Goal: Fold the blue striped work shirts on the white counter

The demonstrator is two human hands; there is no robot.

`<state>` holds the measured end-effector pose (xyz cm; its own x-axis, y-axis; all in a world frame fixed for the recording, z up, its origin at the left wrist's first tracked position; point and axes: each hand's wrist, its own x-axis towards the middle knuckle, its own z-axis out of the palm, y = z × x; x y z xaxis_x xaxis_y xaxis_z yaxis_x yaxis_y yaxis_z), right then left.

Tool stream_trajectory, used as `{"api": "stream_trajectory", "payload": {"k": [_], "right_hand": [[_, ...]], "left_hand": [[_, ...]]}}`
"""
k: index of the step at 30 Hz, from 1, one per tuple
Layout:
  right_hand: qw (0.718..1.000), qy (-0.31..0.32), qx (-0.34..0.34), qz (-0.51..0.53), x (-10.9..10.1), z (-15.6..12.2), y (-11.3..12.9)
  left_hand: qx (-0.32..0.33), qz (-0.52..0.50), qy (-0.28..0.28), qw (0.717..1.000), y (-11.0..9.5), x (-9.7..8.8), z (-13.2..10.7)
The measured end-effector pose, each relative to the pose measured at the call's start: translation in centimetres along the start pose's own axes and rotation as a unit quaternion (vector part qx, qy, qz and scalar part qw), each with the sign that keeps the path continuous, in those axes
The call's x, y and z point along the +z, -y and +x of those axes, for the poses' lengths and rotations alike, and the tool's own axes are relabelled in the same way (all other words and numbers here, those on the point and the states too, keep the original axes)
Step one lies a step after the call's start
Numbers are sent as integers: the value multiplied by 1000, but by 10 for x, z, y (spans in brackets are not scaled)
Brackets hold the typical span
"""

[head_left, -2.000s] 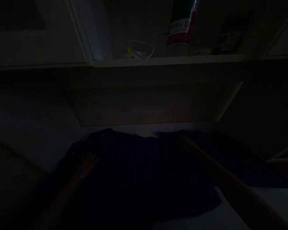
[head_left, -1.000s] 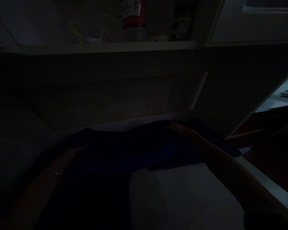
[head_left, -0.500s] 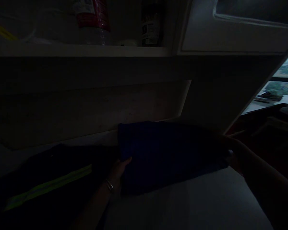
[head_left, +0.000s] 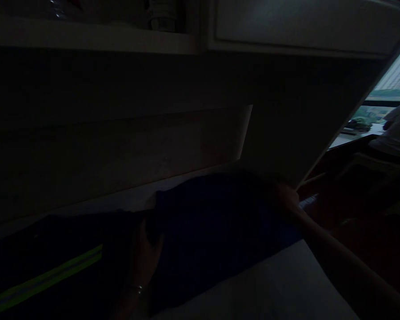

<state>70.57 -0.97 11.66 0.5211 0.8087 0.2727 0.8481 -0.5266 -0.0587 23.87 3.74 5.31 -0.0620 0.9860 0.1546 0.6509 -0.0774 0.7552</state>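
Dark-blue cloth (head_left: 210,231), matte and soft-looking, lies spread on a smooth white surface (head_left: 283,284), its back edge close to the base of the wall. Shape is a broad flat panel: slightly wavy top edge, lower edge running diagonally up to the right. To its left, a near-black fabric section (head_left: 116,249) carries a straight yellow-green strip (head_left: 46,280) with a greyish centre line; can't tell if both are one piece. Left hand (head_left: 146,255) is at the boundary of the two, thumb and fingers parted in a V against the fabric; thin shiny bracelet (head_left: 140,289) on that wrist. Right hand (head_left: 288,200) is at the cloth's far right end, fingers lost in shadow; can't tell how closed they are or whether they pinch fabric. Behind: shallow rectangular recess (head_left: 136,155), flat with faint blotches, pale right side. Above: straight-edged shelf (head_left: 93,38), and a panelled cabinet door (head_left: 286,26) with a raised border. Bright window (head_left: 395,82) at far right. Very dim overall.
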Motion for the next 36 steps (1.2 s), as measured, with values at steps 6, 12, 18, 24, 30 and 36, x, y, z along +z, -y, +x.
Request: {"api": "stream_trajectory", "payload": {"k": [6,12,18,24,30,36], "right_hand": [[987,20,-162,2,40,33,62],[963,170,-195,-70,109,43,59],[974,126,-184,-38,122,48,54],[983,142,-111,-20,111,51,69],[994,58,-79,-39,66,6,104],[982,73,-174,-18,47,-112,112]], "left_hand": [[304,155,41,939,-69,40,41],[216,299,169,914,-42,95,93],[170,321,186,913,-11,108,99],[174,329,169,912,-24,105,96],[266,295,149,906,-56,49,19],[251,236,231,910,-23,21,-67]]}}
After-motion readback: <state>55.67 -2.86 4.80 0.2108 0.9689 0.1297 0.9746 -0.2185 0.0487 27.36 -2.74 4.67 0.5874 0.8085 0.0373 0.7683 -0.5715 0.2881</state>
